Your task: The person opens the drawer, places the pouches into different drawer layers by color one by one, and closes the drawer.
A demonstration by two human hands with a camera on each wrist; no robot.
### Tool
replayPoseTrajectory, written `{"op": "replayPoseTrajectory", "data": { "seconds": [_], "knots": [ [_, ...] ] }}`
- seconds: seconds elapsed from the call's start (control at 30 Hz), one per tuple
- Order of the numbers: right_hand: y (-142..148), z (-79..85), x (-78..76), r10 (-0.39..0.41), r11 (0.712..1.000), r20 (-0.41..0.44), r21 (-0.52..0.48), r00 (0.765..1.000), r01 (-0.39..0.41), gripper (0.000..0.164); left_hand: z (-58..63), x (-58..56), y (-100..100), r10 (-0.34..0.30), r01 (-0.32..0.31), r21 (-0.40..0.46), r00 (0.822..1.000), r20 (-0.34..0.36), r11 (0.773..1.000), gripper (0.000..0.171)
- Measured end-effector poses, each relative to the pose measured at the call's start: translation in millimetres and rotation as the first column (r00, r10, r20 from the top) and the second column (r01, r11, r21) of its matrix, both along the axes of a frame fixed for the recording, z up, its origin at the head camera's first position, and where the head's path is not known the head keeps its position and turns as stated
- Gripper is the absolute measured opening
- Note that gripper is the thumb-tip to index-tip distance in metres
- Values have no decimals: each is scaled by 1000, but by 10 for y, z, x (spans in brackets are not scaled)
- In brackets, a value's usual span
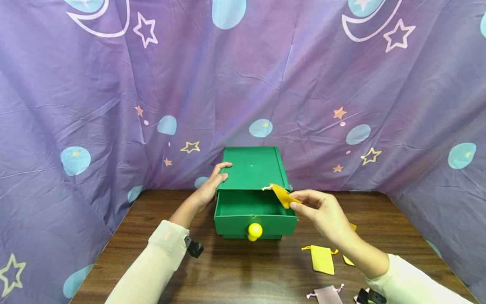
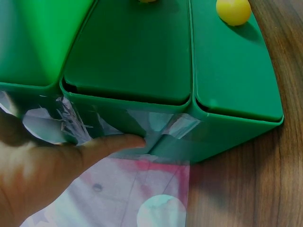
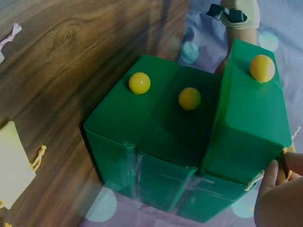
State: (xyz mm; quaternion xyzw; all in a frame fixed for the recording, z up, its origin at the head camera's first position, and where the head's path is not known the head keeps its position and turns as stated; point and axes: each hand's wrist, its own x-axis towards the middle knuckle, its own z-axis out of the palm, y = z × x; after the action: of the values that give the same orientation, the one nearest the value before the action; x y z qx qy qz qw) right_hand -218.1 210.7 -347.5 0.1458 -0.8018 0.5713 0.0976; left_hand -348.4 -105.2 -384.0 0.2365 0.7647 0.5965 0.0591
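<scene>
A green drawer cabinet stands on the table, with its top drawer pulled out by a yellow knob. My left hand rests against the cabinet's left side; its thumb lies straight along the taped side in the left wrist view. Over the right side of the pulled-out drawer, my right hand pinches an orange-yellow drawstring pouch, its cord end pointing left. The right wrist view shows this pouch mostly hidden behind the fingers. Two lower drawers are closed.
On the table at the right lie a yellow drawstring pouch and a pale pink one. More pouches are partly covered by the right forearm. A purple curtain with moons and stars hangs behind the wooden table.
</scene>
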Motion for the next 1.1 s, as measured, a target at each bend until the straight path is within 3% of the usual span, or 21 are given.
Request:
{"op": "replayPoseTrajectory", "data": {
  "seconds": [0.37,1.1],
  "knots": [
    [-100,43,-13,5,997,-49,77,999,-1,24,4,11,12,-10,10,10,1000,0,1000,50],
    [-343,138,-59,112,970,-88,225,990,-90,17,8,3,20,-6,5,38,1000,20,999,51]
  ]
}}
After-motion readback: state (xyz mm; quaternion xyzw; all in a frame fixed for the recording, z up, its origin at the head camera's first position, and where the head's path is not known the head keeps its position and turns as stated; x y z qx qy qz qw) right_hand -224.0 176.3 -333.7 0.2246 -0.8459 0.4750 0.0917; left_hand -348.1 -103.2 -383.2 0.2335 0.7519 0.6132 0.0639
